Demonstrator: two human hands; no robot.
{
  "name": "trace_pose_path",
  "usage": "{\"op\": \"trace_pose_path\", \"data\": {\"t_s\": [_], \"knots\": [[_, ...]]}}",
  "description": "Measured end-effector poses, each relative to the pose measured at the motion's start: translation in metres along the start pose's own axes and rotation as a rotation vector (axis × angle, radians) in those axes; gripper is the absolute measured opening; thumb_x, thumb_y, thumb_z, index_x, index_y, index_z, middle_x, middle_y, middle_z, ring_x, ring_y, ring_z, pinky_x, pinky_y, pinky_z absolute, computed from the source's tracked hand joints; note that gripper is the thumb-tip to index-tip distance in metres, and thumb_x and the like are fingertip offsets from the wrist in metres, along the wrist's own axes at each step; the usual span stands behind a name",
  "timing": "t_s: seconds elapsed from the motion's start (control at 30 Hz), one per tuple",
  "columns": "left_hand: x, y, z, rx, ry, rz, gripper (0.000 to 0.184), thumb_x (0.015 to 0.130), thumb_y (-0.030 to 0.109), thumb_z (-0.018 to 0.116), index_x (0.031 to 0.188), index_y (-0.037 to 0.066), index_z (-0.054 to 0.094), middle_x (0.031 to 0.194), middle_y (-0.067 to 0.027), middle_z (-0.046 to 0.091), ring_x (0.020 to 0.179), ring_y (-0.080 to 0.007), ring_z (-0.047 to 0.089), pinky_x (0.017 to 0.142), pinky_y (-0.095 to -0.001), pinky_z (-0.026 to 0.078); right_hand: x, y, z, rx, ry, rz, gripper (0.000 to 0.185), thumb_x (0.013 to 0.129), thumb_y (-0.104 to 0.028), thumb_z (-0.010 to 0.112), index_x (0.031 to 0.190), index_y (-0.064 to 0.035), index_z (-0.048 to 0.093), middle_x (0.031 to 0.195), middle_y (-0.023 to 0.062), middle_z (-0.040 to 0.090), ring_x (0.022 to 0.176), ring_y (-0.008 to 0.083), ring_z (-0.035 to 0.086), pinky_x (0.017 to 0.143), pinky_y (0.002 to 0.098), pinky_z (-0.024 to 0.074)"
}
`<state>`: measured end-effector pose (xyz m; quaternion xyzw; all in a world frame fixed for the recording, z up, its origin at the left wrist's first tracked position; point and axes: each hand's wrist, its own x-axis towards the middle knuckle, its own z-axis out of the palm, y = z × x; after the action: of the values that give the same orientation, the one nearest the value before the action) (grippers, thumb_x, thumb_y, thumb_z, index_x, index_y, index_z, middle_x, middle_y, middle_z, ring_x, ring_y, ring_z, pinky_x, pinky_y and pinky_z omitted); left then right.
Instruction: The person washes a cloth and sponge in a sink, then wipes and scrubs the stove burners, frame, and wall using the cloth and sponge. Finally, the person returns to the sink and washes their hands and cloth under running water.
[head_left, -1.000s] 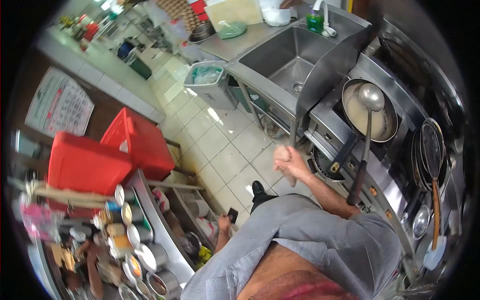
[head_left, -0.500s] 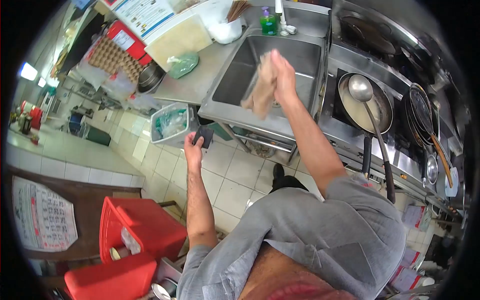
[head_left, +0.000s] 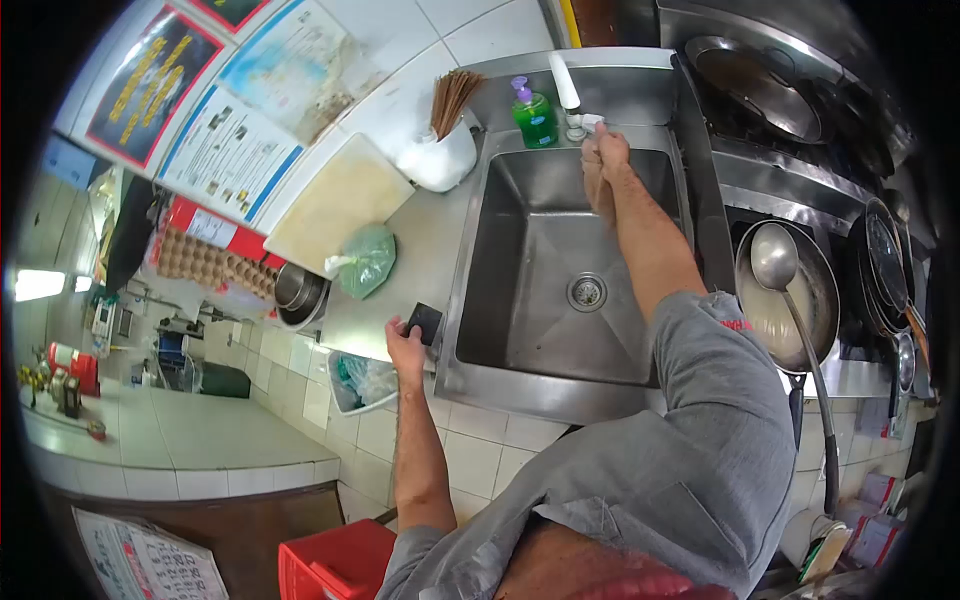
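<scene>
My left hand (head_left: 405, 350) pinches a flat, dark square pad (head_left: 426, 321) beside the left rim of the steel sink (head_left: 545, 392). I cannot make out what kind of pad it is. My right hand (head_left: 617, 153) reaches to the back of the sink, its fingers closed near the small lever of the white tap (head_left: 565, 85). From that hand hangs a brownish cloth (head_left: 598, 188), partly hidden behind my wrist. Whether the fingers touch the tap lever cannot be told. A green soap bottle (head_left: 535, 122) with a purple pump stands left of the tap.
A frying pan (head_left: 765, 340) with a ladle (head_left: 775, 257) across it sits on the stove at right. Left of the sink are a green plastic bag (head_left: 365, 262), a cutting board (head_left: 330, 205) and a white container (head_left: 440, 160) holding brown sticks. Below stands a bin (head_left: 350, 400).
The view has moved closer to the sink. My right hand has gone from above the basin to the tap with the cloth. My left hand, still holding the pad, is now by the counter edge.
</scene>
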<state>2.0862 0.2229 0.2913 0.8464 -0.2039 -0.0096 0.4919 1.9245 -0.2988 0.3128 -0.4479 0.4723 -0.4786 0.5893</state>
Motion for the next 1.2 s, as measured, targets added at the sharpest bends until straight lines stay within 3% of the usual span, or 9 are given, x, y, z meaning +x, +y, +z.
{"op": "trace_pose_path", "data": {"t_s": [0.03, 0.13, 0.3, 0.4, 0.73, 0.9, 0.97, 1.07, 1.2], "knots": [[0.002, 0.017, 0.004, 0.507, 0.164, 0.223, 0.043, 0.075, 0.001, 0.061, 0.116, 0.000, 0.048, 0.106, -0.0162, 0.052, 0.094, -0.0288, 0.055, 0.081, -0.0346, 0.045, 0.009, -0.005, -0.001, -0.031, -0.009, 0.031, 0.041, 0.085, -0.037, 0.061, 0.090, 0.0029, 0.059, 0.074, 0.0082, 0.059, 0.061, 0.0165, 0.054, 0.056, 0.0316, 0.0443], [0.017, 0.058, 0.025, 0.486, 0.159, 0.324, 0.041, 0.075, 0.002, 0.061, 0.115, 0.001, 0.049, 0.114, -0.0158, 0.048, 0.099, -0.0258, 0.053, 0.081, -0.0330, 0.045, 0.039, 0.001, -0.004, -0.076, -0.050, 0.075, 0.043, 0.083, -0.043, 0.062, 0.089, -0.0002, 0.058, 0.072, 0.0088, 0.058, 0.060, 0.0171, 0.054, 0.055, 0.0320, 0.0445], [0.017, 0.096, 0.082, -0.093, -0.405, 0.134, 0.039, 0.077, 0.004, 0.063, 0.114, 0.001, 0.050, 0.100, -0.0105, 0.055, 0.086, -0.0184, 0.057, 0.074, -0.0309, 0.046, 0.048, 0.000, -0.004, 0.272, -0.252, 0.313, 0.041, 0.083, -0.044, 0.062, 0.085, -0.0027, 0.058, 0.074, 0.0092, 0.060, 0.060, 0.0193, 0.056, 0.052, 0.0326, 0.0466], [0.018, 0.112, 0.121, -0.100, -0.628, 0.366, 0.034, 0.081, 0.004, 0.063, 0.114, 0.004, 0.052, 0.099, -0.0084, 0.058, 0.084, -0.0157, 0.058, 0.074, -0.0287, 0.047, 0.073, 0.012, 0.004, 0.310, -0.280, 0.345, 0.027, 0.083, -0.028, 0.064, 0.091, -0.0026, 0.060, 0.079, 0.0081, 0.061, 0.068, 0.0201, 0.060, 0.058, 0.0324, 0.0494], [0.038, 0.198, 0.236, -0.201, -0.927, 0.510, 0.032, 0.080, 0.008, 0.064, 0.110, 0.003, 0.054, 0.098, -0.0058, 0.058, 0.088, -0.0151, 0.057, 0.077, -0.0278, 0.046, 0.062, 0.021, 0.004, -0.153, -0.162, -0.111, 0.067, 0.070, -0.024, 0.076, 0.125, -0.0016, 0.045, 0.113, 0.0145, 0.058, 0.099, 0.0233, 0.057, 0.086, 0.0325, 0.0452], [0.057, 0.206, 0.322, -0.589, -0.801, 0.179, 0.033, 0.085, 0.020, 0.061, 0.115, 0.009, 0.054, 0.105, 0.0000, 0.056, 0.085, -0.0123, 0.053, 0.070, -0.0262, 0.044, 0.012, 0.042, 0.011, -0.456, 0.041, -0.223, 0.041, 0.072, -0.028, 0.069, 0.102, -0.0033, 0.055, 0.097, 0.0216, 0.060, 0.086, 0.0327, 0.061, 0.073, 0.0405, 0.0497], [0.059, 0.221, 0.330, -0.661, -0.787, -0.068, 0.036, 0.089, 0.026, 0.055, 0.116, 0.003, 0.052, 0.105, -0.0071, 0.056, 0.090, -0.0139, 0.054, 0.078, -0.0276, 0.045, -0.032, 0.035, 0.002, -0.037, -0.266, 0.339, 0.021, 0.076, -0.022, 0.065, 0.084, -0.0033, 0.060, 0.078, 0.0132, 0.061, 0.072, 0.0233, 0.059, 0.061, 0.0381, 0.0489], [0.062, 0.182, 0.371, -0.536, -0.689, 0.056, 0.042, 0.091, 0.030, 0.051, 0.120, 0.000, 0.049, 0.105, -0.0084, 0.057, 0.094, -0.0173, 0.055, 0.081, -0.0296, 0.045, -0.054, 0.050, -0.009, -0.224, -0.254, -0.086, 0.024, 0.075, -0.029, 0.065, 0.078, -0.0051, 0.065, 0.074, 0.0124, 0.064, 0.068, 0.0209, 0.061, 0.061, 0.0378, 0.0477], [0.033, 0.178, 0.358, -0.987, -0.963, -0.337, 0.048, 0.093, 0.036, 0.048, 0.129, 0.006, 0.039, 0.124, -0.0099, 0.048, 0.110, -0.0202, 0.050, 0.090, -0.0303, 0.040, -0.076, 0.027, -0.018, -0.726, 0.096, -0.561, 0.009, 0.073, -0.016, 0.064, 0.073, -0.0079, 0.062, 0.081, 0.0104, 0.057, 0.078, 0.0337, 0.054, 0.069, 0.0413, 0.0432]]}}
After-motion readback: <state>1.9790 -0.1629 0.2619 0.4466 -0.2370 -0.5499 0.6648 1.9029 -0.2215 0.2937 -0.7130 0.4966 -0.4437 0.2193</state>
